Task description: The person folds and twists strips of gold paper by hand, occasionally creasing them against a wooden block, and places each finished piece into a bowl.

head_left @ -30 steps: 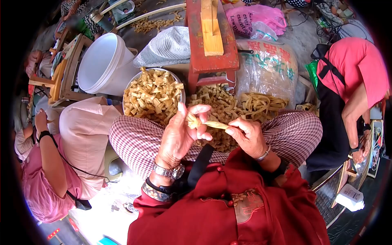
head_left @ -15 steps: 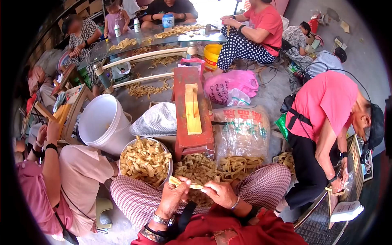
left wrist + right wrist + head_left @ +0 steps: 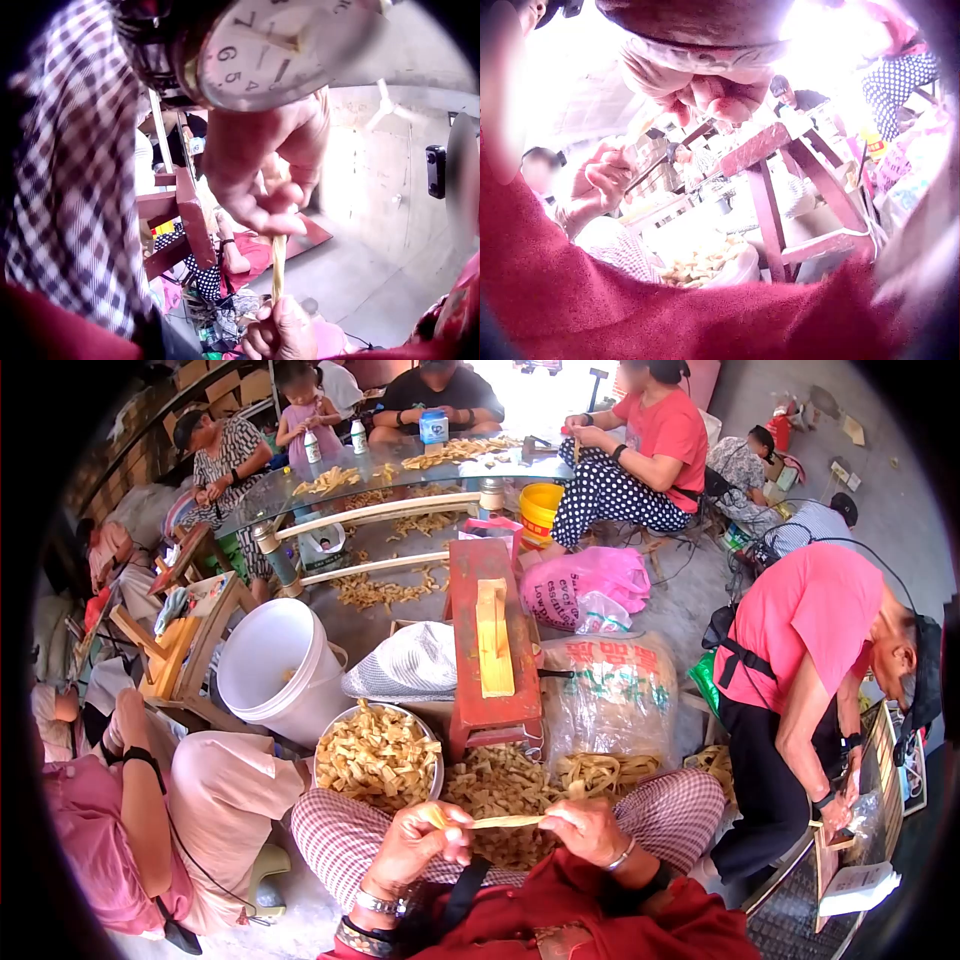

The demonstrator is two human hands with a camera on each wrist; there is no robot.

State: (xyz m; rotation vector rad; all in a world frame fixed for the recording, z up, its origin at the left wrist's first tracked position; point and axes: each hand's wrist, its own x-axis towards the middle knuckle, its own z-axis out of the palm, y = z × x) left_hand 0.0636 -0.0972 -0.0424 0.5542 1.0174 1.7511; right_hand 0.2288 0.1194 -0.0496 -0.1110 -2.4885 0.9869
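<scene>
A pale yellow flat strip stretches between the two hands, above the lap. My left hand grips its left end, where a bit of yellow shows between thumb and fingers. The right hand pinches the other end between thumb and fingertips. From the left wrist view, the strip runs down taut from the left fingers to the right hand. Just beyond the knees, a round basin holds many short folded yellow pieces. More pieces lie heaped beside it, along with long loose strips.
A red bench with a wooden block stands ahead. Left of it are a white bucket and a seated person in pink. A plastic-wrapped sack leans at right, near a bending person. Others sit around a glass table.
The head view has tilted up, showing more of the room. The left fingers, spread around a folded knot a second ago, now close on it. The hands have drawn slightly apart, showing more strip.
</scene>
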